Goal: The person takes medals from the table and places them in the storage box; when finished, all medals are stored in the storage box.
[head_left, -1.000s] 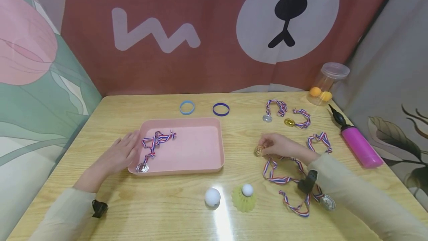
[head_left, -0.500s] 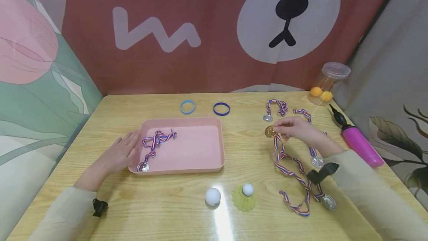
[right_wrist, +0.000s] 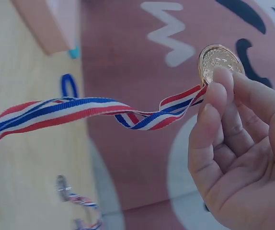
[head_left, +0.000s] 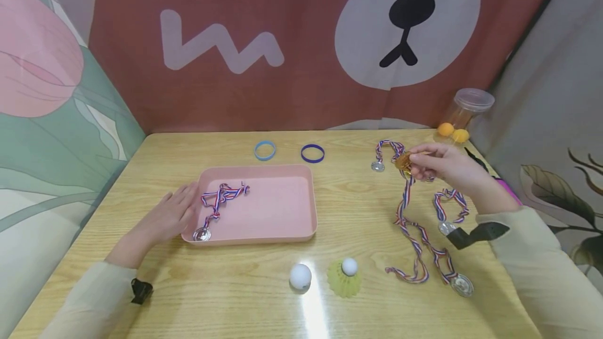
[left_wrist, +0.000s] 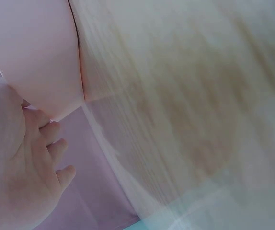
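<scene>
With our right hand (head_left: 452, 171) we pinch the gold medal (head_left: 402, 161) above the table (head_left: 348, 192), its striped ribbon (head_left: 403, 204) hanging down, while our left hand (head_left: 169, 214), fingers extended, touches the pink tray's (head_left: 275, 205) left side.

Gold medal (right_wrist: 219, 56) partly hidden by fingertips (right_wrist: 223, 79); magenta pump (head_left: 509, 190) mostly behind right wrist (head_left: 494, 195); left-wrist view's tabletop (left_wrist: 190, 120) blurred

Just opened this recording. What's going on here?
A person's right hand pinches a gold medal above the table, its striped ribbon trailing down. The left hand touches the left side of the pink tray, where one silver medal lies. Other medals are on the table's right side.
</scene>
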Action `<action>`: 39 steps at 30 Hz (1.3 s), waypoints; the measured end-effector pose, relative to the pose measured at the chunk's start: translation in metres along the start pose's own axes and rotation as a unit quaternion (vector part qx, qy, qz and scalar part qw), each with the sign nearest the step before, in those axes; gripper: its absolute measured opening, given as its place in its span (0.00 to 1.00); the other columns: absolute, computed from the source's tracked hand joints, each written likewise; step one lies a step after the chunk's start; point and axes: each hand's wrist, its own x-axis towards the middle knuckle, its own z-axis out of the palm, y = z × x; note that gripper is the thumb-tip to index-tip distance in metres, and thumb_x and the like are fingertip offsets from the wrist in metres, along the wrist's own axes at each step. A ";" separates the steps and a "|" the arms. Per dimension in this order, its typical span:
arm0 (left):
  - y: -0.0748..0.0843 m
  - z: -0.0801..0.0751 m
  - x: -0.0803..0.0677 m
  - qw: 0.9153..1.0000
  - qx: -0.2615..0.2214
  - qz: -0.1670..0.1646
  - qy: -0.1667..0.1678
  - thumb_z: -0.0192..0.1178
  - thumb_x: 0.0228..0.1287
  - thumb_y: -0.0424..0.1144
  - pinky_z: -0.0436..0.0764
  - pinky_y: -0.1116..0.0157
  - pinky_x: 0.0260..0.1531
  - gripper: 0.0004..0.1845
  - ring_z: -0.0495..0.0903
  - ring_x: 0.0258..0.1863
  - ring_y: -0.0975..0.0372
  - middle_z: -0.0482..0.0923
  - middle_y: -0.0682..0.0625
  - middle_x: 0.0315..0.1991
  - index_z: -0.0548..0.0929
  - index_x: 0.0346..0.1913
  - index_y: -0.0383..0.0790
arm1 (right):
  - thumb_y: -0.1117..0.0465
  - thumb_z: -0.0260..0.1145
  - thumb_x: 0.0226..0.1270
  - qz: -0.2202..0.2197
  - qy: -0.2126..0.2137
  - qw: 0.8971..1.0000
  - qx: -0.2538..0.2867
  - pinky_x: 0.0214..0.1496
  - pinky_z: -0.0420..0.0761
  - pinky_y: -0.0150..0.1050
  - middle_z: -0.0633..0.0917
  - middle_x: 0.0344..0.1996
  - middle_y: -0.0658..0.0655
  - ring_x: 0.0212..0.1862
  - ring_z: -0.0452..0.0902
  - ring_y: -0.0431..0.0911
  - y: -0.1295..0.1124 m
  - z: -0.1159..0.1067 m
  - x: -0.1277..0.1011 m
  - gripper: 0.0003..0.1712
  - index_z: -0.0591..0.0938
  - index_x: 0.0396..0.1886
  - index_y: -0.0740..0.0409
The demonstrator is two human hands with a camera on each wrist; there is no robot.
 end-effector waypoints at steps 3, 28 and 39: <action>0.000 0.000 0.000 1.000 -0.001 -0.001 0.000 0.35 0.73 0.41 0.45 0.42 0.62 0.29 0.45 0.66 0.39 0.45 0.31 0.68 0.49 0.68 0.23 | 0.71 0.54 0.68 -0.042 -0.015 0.998 0.054 0.29 0.80 0.31 0.84 0.25 0.55 0.28 0.80 0.41 -0.012 -0.004 -0.002 0.12 0.83 0.37 0.56; 0.001 0.001 -0.002 1.000 -0.002 -0.005 -0.004 0.35 0.73 0.42 0.45 0.41 0.62 0.30 0.46 0.66 0.39 0.46 0.31 0.68 0.48 0.68 0.24 | 0.73 0.57 0.64 -0.174 -0.020 0.980 0.092 0.45 0.79 0.40 0.84 0.38 0.65 0.38 0.82 0.52 -0.128 0.044 0.016 0.09 0.77 0.43 0.73; 0.003 -0.001 -0.002 1.000 0.001 0.001 0.001 0.35 0.72 0.41 0.45 0.42 0.62 0.29 0.46 0.66 0.38 0.46 0.30 0.68 0.48 0.68 0.23 | 0.76 0.56 0.63 -0.216 -0.114 0.961 0.129 0.47 0.79 0.42 0.81 0.41 0.69 0.38 0.80 0.54 -0.171 0.087 0.041 0.11 0.78 0.44 0.75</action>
